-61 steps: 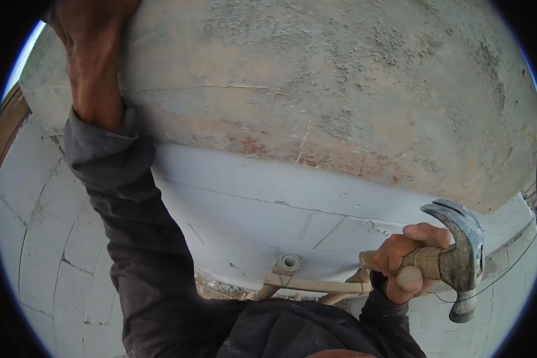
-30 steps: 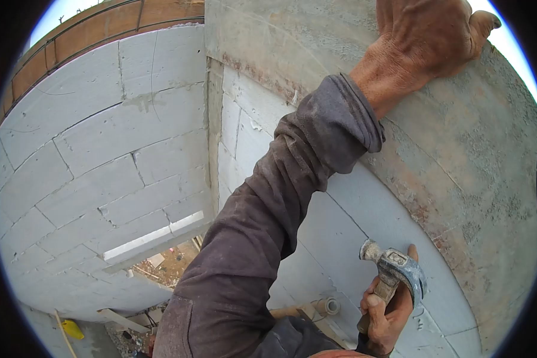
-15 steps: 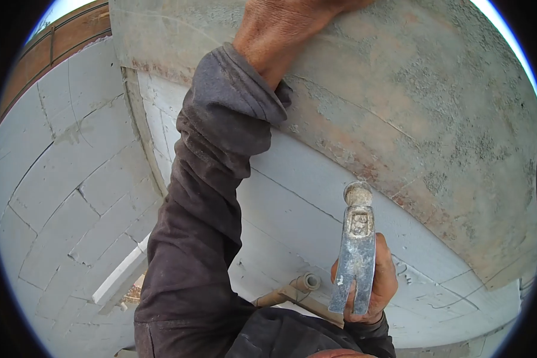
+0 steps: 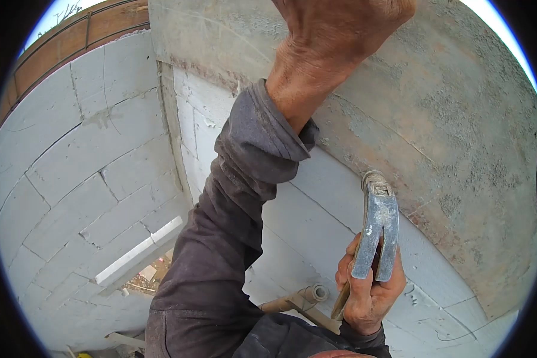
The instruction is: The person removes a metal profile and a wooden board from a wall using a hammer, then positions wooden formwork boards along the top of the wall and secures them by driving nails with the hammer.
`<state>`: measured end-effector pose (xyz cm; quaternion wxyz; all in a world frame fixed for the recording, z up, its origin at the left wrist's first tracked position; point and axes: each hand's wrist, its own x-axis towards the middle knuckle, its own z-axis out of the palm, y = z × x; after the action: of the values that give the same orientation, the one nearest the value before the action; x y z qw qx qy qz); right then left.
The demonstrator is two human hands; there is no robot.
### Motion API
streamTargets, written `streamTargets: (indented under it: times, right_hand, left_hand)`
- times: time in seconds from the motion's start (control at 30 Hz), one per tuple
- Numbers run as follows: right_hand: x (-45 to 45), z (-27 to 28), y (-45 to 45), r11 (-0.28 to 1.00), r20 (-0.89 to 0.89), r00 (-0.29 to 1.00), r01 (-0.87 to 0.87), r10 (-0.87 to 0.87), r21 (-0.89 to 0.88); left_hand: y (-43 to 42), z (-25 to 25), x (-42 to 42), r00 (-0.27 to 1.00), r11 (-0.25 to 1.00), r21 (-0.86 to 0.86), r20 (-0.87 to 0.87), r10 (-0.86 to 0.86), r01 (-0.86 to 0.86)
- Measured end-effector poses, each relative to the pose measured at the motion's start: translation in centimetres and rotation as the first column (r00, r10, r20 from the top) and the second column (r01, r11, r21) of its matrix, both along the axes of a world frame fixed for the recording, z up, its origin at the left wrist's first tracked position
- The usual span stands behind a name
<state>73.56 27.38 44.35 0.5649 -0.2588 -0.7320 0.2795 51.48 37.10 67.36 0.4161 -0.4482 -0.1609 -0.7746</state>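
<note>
My left hand is raised at the top edge, in front of a rough concrete beam. Its fingers lie out of view or hidden, so what they hold does not show. A dark sleeve, rolled at the cuff, covers that arm. Lower right, my right hand is closed around the handle of a claw hammer. The hammer's worn, dusty metal head points upward, its split claw facing me and its striking face turned toward the beam. Whether the hammer touches the beam I cannot tell.
A pale block wall with open joints curves along the left. Below the beam runs another white block wall. A pipe end sticks out near my chest. An opening with a white ledge lies lower left; orange-brown boards top the wall.
My left hand and arm have shifted right in view. The right hand has rotated the hammer, tipping its head toward the beam, and has moved slightly right. The whole view has swung a little.
</note>
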Motion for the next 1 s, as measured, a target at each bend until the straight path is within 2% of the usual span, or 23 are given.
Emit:
streamTargets:
  times: [0.03,0.13,0.17,0.2,0.27,0.3,0.33,0.4,0.43,0.5,0.53,0.57,0.63,0.67,0.8,0.87,0.9,0.97,1.0]
  right_hand:
    - [-0.1,0.0,-0.1,1.0,-0.026,0.999,0.022,-0.022,-0.022]
    - [-0.1,-0.2,0.0,0.999,-0.036,0.999,0.034,-0.035,-0.027]
    - [-0.1,-0.2,0.0,0.999,-0.029,0.999,0.036,-0.036,-0.019]
    - [-0.2,-0.2,0.1,0.999,-0.021,0.999,0.037,-0.038,-0.011]
    - [0.0,-0.3,0.3,1.0,-0.016,0.999,0.031,-0.031,-0.001]
    - [0.1,-0.2,0.2,1.0,-0.016,0.999,0.027,-0.027,-0.005]
    - [0.2,-0.1,0.1,1.0,-0.017,1.0,0.023,-0.023,-0.01]
    - [0.3,0.6,-0.6,0.993,0.033,0.999,0.009,-0.005,-0.121]
    - [0.2,0.8,-0.8,0.987,0.05,0.999,0.006,0.002,-0.161]
    - [-0.1,0.8,-0.7,0.985,0.02,1.0,0.012,-0.008,-0.174]
    - [-0.3,0.6,-0.5,0.983,0.01,1.0,0.013,-0.011,-0.182]
    - [-0.4,-0.1,0.2,0.995,-0.005,0.998,0.055,-0.056,-0.08]
    - [-0.3,-0.4,0.3,0.996,-0.011,0.996,0.093,-0.092,0.01]
    - [-0.2,-0.3,0.1,0.998,-0.046,0.997,0.066,-0.066,-0.004]
    - [0.3,-0.5,0.2,1.0,-0.071,0.997,0.014,-0.014,-0.001]
    - [0.3,-0.3,0.0,1.0,-0.081,0.997,0.013,-0.013,0.001]
    - [0.2,-0.3,-0.1,1.0,-0.086,0.996,0.013,-0.013,0.003]
    - [0.1,0.1,-0.1,1.0,-0.069,0.997,0.015,-0.016,-0.021]
    - [0.0,0.2,-0.1,1.0,-0.066,0.998,0.017,-0.018,-0.026]
  left_hand:
    - [-0.3,-1.1,-0.2,0.997,0.997,0.042,0.055,-0.061,0.058]
    - [-2.7,-8.6,-1.9,0.973,0.96,-0.201,0.167,-0.161,0.194]
    - [-4.8,-11.7,-1.7,0.933,0.852,-0.413,0.291,-0.213,0.323]
    - [-6.1,-14.7,-1.8,0.908,0.727,-0.569,0.373,-0.19,0.385]
    - [-7.4,-21.4,-2.2,0.877,0.414,-0.783,0.47,-0.096,0.465]
    - [-7.5,-25.0,-2.8,0.857,0.298,-0.81,0.513,-0.059,0.505]
    - [-7.5,-28.9,-3.6,0.835,0.177,-0.82,0.551,-0.014,0.544]
    - [-8.7,-36.4,-5.8,0.767,0.078,-0.764,0.631,-0.119,0.64]
    - [-10.2,-37.3,-6.2,0.765,0.07,-0.763,0.634,-0.112,0.643]
    - [-12.9,-38.6,-6.7,0.337,-0.105,-0.353,0.93,-0.145,0.93]
    - [-13.4,-39.7,-7.2,0.239,-0.07,-0.268,0.929,-0.283,0.961]
    - [-13.8,-39.4,-6.8,0.228,-0.072,-0.255,0.937,-0.266,0.964]
    - [-13.4,-37.4,-6.6,0.014,0.031,0.0,0.878,-0.478,1.0]
    - [-12.8,-36.9,-6.7,-0.01,0.008,0.018,0.836,-0.549,1.0]
    - [-11.4,-33.3,-5.2,-0.031,-0.016,0.027,0.773,-0.634,1.0]
    - [-10.5,-32.7,-4.9,-0.066,-0.126,-0.029,0.727,-0.684,0.992]
    - [-10.1,-32.3,-4.2,-0.069,-0.135,-0.035,0.723,-0.687,0.99]
    - [-9.4,-31.6,-2.9,0.03,0.022,-0.021,0.717,-0.696,1.0]
    - [-9.5,-31.7,-3.1,0.034,0.016,-0.033,0.707,-0.707,0.999]
